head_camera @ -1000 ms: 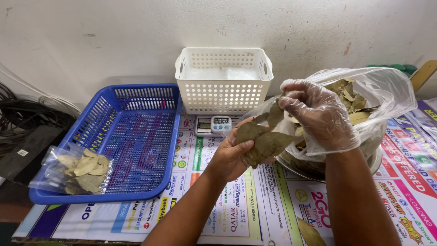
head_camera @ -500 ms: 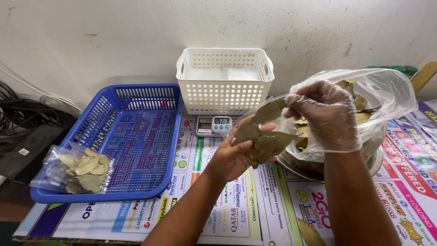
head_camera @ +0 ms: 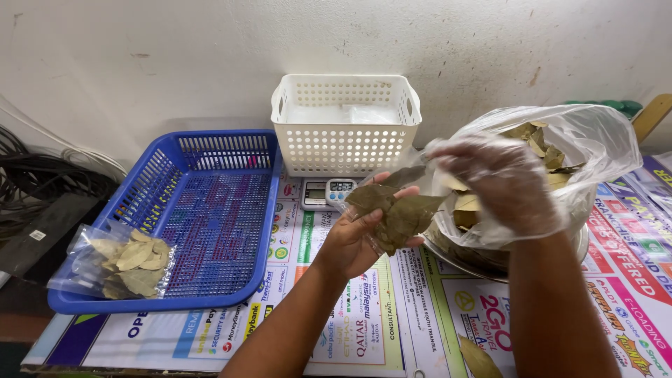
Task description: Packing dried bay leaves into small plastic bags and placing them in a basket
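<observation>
A small clear bag (head_camera: 392, 210) of dried leaves was gripped in the bare left hand (head_camera: 357, 241), above the paper-covered table (head_camera: 350, 336). The gloved right hand (head_camera: 504, 182) was blurred over the large leaf bag (head_camera: 595, 140); its finger state could not be told.

Blue plastic tray (head_camera: 210, 210) at left of the frame, lattice-walled, with a sealed clear packet of dried leaves (head_camera: 115, 262) propped over its lower left corner. White perforated basket (head_camera: 346, 122) at upper centre, against the pale wall (head_camera: 210, 49), some clear plastic inside. Small digital scale (head_camera: 329, 192) just in front of that basket, partly hidden. Dark cables (head_camera: 42, 182) and a black flat object (head_camera: 38, 234) at far left, beyond the tray. Printed posters (head_camera: 336, 329) covering the bench, colourful along the right edge. Single loose dried leaf (head_camera: 479, 357) at lower centre-right, lying on the posters. Green item (head_camera: 616, 106) at upper right, mostly hidden.
</observation>
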